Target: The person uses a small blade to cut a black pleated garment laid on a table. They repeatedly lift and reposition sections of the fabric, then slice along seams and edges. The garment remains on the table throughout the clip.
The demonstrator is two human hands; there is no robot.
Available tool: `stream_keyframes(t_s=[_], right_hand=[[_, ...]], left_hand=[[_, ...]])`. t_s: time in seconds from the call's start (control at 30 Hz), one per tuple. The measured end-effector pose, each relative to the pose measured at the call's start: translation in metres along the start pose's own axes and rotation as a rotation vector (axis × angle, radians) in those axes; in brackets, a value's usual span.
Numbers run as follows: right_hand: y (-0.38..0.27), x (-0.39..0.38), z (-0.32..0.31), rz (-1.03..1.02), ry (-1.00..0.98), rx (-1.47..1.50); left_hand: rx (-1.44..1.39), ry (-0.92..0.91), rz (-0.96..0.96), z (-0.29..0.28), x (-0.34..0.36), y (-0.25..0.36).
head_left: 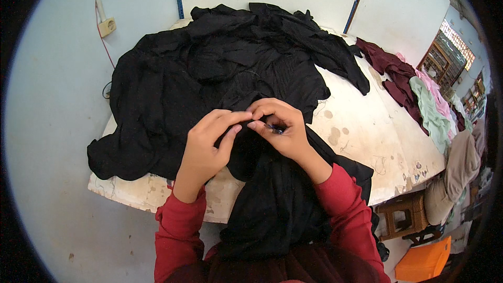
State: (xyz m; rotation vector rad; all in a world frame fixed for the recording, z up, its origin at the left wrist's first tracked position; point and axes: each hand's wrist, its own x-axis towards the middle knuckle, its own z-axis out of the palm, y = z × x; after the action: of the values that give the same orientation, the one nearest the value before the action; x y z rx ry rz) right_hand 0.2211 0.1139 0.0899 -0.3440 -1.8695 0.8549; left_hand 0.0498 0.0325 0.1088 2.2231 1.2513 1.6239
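A large heap of black cloth point(173, 84) covers much of the worktable and hangs over its front edge toward me. At the middle of the heap's near side, my left hand point(210, 136) pinches a bit of the cloth between thumb and fingers. Close against it, my right hand point(283, 128) is closed on the same spot, fingertips and thumb drawn together. A small dark, shiny tool point(274, 129) is tucked in that hand; its kind is mostly hidden by the fingers. The pinched part of the cloth is largely covered by both hands.
The pale, stained worktable point(340, 131) has loose threads on it. Maroon cloth point(390, 68) and pale green cloth point(430, 107) lie along its right side. A brown woven stool point(403, 215) and an orange container point(423, 260) stand below at right. A wall socket point(107, 27) is at left.
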Motion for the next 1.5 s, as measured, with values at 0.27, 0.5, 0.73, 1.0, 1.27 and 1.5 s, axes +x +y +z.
stream_keyframes(t_s=[0.27,0.5,0.73,1.0,1.27,1.5], right_hand=[[-0.008,0.000,0.022,0.066,-0.065,-0.006],[-0.002,0.019,-0.007,-0.299,0.227,-0.476],[0.001,0.014,-0.023,0.186,-0.153,0.203],[-0.002,-0.011,0.012,0.222,-0.023,0.261],[-0.017,-0.019,0.012,-0.423,0.168,-0.558],[-0.006,-0.025,0.006,-0.585,0.158,-0.674]], left_hand=[[-1.468,0.141,-0.278,0.013,-0.009,-0.021],[-1.725,-0.005,-0.592,0.022,-0.012,-0.029],[-1.543,0.142,-0.666,0.036,-0.011,-0.029],[-1.306,0.132,-0.335,0.036,-0.020,-0.024],[-0.002,0.133,0.035,0.014,-0.014,-0.021],[-0.497,0.188,-0.180,0.029,-0.019,-0.025]])
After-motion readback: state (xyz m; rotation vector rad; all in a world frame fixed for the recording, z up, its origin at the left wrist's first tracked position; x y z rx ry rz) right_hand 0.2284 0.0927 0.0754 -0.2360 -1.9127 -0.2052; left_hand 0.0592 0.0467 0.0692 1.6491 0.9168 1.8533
